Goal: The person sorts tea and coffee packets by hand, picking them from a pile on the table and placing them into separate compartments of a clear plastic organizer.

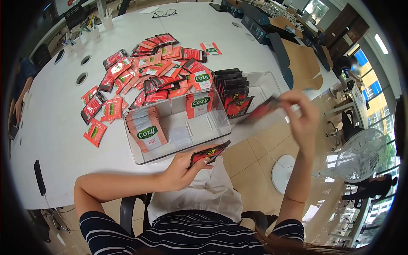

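My left hand (187,166) is closed round some black and red sachets (209,154) near the table's front edge. Raised at the right, my right hand (298,112) pinches a black and red sachet (264,111), blurred by motion. Between them lies a clear bin (178,157) with a row of pink Cozy sachets (146,131) at its left and more Cozy sachets (199,105) at its right end. Behind it, a second clear bin (270,80) holds a row of upright black and red sachets (233,95).
A loose heap of red, pink and black sachets (157,70) spreads behind the bins. Glasses (164,13) lie at the back, with open cardboard boxes (297,59) at the back right. A white fan (359,155) stands right. Other people are in the background.
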Tool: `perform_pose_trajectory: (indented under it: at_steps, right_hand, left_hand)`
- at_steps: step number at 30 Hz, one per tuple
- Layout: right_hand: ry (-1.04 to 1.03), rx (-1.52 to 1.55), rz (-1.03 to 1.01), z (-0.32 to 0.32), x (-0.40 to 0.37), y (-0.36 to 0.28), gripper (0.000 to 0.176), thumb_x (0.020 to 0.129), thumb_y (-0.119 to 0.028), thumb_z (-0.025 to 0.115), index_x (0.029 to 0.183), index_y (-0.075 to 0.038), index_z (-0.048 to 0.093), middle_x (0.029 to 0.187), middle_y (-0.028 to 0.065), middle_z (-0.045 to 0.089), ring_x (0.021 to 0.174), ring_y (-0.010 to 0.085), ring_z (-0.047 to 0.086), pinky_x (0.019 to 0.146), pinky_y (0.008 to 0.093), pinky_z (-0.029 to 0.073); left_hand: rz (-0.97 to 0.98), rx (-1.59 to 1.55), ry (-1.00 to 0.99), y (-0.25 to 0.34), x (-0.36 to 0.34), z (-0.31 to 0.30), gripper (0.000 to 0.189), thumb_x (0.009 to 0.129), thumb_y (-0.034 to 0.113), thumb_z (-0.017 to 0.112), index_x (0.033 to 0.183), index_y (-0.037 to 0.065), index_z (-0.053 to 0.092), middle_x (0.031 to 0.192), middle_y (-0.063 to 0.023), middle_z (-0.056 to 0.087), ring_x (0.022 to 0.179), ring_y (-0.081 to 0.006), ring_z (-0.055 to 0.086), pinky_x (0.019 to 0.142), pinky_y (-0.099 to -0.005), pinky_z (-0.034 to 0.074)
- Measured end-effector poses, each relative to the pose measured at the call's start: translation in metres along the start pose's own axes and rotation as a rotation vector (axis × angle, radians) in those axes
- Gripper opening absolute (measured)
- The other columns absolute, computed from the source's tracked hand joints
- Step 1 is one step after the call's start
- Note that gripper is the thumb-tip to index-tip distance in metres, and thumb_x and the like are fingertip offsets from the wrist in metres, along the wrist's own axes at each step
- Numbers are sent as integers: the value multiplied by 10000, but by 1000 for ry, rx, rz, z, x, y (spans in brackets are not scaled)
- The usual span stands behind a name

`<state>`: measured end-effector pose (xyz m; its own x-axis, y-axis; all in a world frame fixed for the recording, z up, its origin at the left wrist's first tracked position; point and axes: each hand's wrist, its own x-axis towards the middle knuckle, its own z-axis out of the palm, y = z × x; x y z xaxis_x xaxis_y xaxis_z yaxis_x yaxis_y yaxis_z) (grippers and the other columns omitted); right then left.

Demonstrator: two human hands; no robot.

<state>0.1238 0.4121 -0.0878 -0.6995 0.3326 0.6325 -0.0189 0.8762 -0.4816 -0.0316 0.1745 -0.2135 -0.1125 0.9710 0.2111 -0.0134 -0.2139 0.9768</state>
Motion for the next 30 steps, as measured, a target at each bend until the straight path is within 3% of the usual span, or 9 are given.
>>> perform_pose_trajectory:
  at_steps: [4,10,13,16,17,20,26,28,30]
  right_hand:
    - [283,-142,97,-16,15,35,94,830,-9,628,924,-9,637,811,46,651,680,99,589,594,226,452]
    - [-16,-104,180,22,32,83,84,840,-59,638,907,-12,618,764,81,628,640,132,594,587,248,467]
    - [-124,-88,114,45,41,95,168,794,-97,686,931,-42,608,852,69,612,728,178,599,622,284,482]
    - [-129,-435,-101,53,46,89,300,738,-115,723,1016,-94,611,997,38,591,936,210,581,748,311,483]
    - [-193,-411,-45,53,50,89,409,692,-133,743,1071,-117,591,1084,35,548,1051,253,514,861,346,443]
    - [-143,-410,-188,53,61,92,387,700,-175,744,1056,-132,597,1065,21,560,974,238,523,822,365,446]
    - [-402,-332,-143,48,70,105,419,728,-173,724,1116,-105,582,1143,62,559,1058,272,502,911,363,406]
    - [-296,-288,-149,46,68,96,380,747,-173,719,1099,-98,598,1128,65,578,1036,263,524,878,350,422]
    - [-159,-229,-146,41,65,78,329,754,-162,717,1057,-82,616,1076,72,603,987,256,547,840,337,433]
  left_hand:
    - [-15,-5,-36,-2,-1,-2,401,980,38,312,1373,-31,349,1357,-150,465,1232,-242,479,913,-310,507]
    - [-10,-23,-14,-1,-1,0,390,982,46,312,1360,-31,370,1343,-144,481,1227,-231,483,909,-314,509]
    - [-32,-24,-9,-2,-2,0,383,982,47,314,1352,-28,386,1336,-139,489,1225,-227,485,907,-315,511]
    - [-43,-24,-9,-1,-2,1,379,985,53,318,1347,-25,393,1332,-135,493,1220,-223,488,906,-311,511]
    - [-42,-25,-11,-2,-2,0,378,985,55,319,1346,-26,394,1332,-134,493,1220,-222,488,906,-310,511]
    - [-47,-34,-25,-1,-1,0,369,989,66,317,1334,-30,406,1312,-133,510,1191,-210,509,890,-316,523]
    - [-103,-43,-37,4,-3,-1,350,984,70,350,1310,-35,427,1259,-126,552,1130,-185,543,854,-303,538]
    - [-92,-17,-26,1,-5,0,346,972,50,388,1305,-32,433,1248,-123,560,1121,-175,545,844,-291,539]
    - [56,90,49,-9,-3,2,320,931,64,510,1227,-47,465,1045,-116,625,915,-152,621,745,-280,545]
